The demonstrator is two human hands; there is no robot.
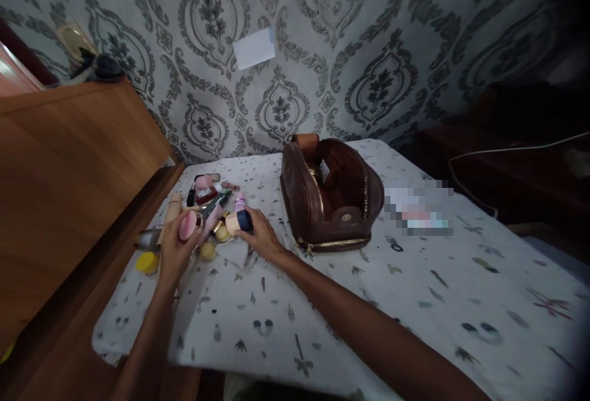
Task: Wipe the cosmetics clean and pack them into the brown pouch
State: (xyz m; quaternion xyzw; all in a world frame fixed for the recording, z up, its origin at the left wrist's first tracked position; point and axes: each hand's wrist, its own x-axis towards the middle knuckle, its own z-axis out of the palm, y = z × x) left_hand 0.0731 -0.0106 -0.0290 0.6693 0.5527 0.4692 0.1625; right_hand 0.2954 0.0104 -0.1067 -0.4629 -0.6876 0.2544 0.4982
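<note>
My left hand (174, 252) is closed around a small round pink container (188, 226), perhaps a jar or compact. With its fingers wrapped round the dark cap, my right hand (263, 236) grips a beige bottle (233, 223) lying on its side. Around both hands is a pile of cosmetics: a green tube-like item (216, 202), a dark red item (206, 194), a small purple-and-white bottle (240, 202) and a yellow-lidded jar (146, 262). A grey-white cloth (234, 252) lies below the beige bottle. To the right, a brown leather toiletry bag (295, 204) stands unzipped, with a few items inside.
A patterned white cloth (276, 339) covers the surface. Dark hair ties (394, 243) and a blurred-out item (419, 210) lie right of the bag. A wooden cabinet (69, 161) borders the left side, and a patterned wall (295, 100) closes off the back.
</note>
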